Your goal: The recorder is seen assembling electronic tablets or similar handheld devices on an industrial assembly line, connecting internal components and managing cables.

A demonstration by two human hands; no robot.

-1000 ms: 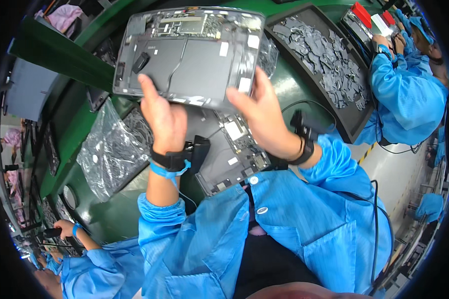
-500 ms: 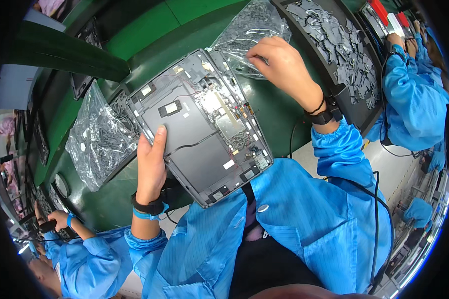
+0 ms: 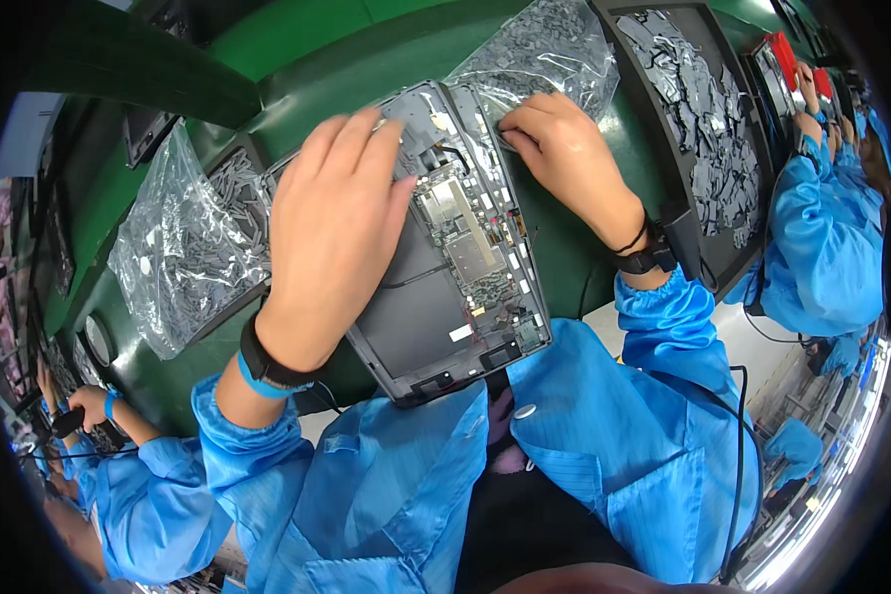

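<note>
One loosely spread left hand (image 3: 332, 233) overhangs a flat matte-grey device (image 3: 455, 267); the right hand (image 3: 574, 150) curls, grip unclear.

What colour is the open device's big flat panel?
Dark grey; the panel shows best in the head view.

Open device (image 3: 416, 322): dark grey inner panel, smooth, matt. Shield plate (image 3: 475, 257): metal-looking, dull silver-grey. Left bag (image 3: 173, 282) and far bag (image 3: 549, 59): clear plastic film, crinkled, glossy. Right tray (image 3: 701, 35): black, matt. Flat grey pieces (image 3: 698, 134) within: mostly matt. Desk (image 3: 569, 233): green, smooth, soft gloss. Jacket (image 3: 653, 470): blue cloth, satiny sheen. Jacket button (image 3: 526, 412): pale, smooth, glossy.
</note>
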